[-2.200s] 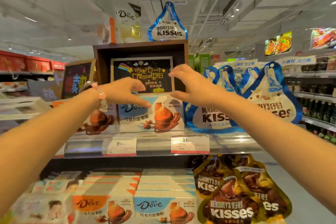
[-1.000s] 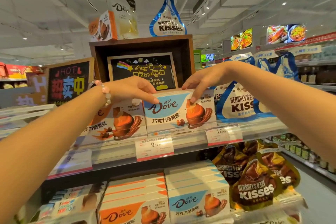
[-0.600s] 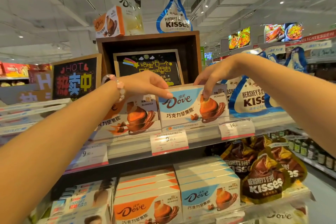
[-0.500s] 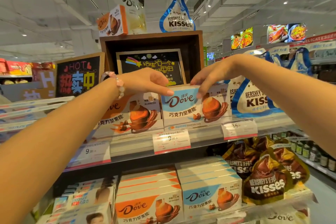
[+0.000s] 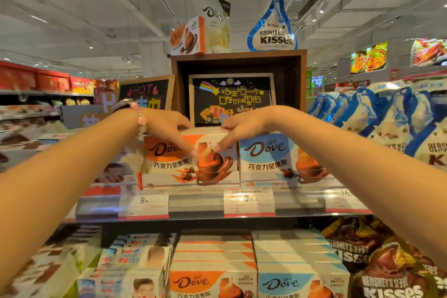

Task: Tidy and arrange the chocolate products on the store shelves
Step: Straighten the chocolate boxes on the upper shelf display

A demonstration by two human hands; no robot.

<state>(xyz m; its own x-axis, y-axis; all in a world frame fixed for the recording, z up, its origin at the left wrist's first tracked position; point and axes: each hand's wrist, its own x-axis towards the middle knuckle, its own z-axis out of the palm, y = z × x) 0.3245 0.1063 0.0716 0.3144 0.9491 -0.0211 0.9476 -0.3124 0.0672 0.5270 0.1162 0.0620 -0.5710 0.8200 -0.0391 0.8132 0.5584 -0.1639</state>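
An orange Dove chocolate box [image 5: 169, 159] stands front-facing on the upper shelf [image 5: 196, 203], with a blue Dove box [image 5: 266, 159] tight against its right side. Both my hands lie over the orange box's top front edge. My left hand [image 5: 167, 128], with a bead bracelet at the wrist, has its thumb on the box top and its index finger stretched down the front face. My right hand [image 5: 244, 128] mirrors it from the right, its fingertip on the front face close to the left one. Neither hand wraps around the box.
Blue-and-white Hershey's Kisses bags [image 5: 411, 123] fill the shelf's right end. A wooden display crate [image 5: 300, 80] with a chalkboard sign [image 5: 232, 99] stands behind the boxes. The lower shelf holds stacked Dove boxes [image 5: 212, 280], Kinder packs [image 5: 135, 261] and brown Kisses bags [image 5: 387, 273].
Both hands have left the blue Dove box and shifted left onto the orange one. The blue box now sits squared up beside it. My view has swung left.
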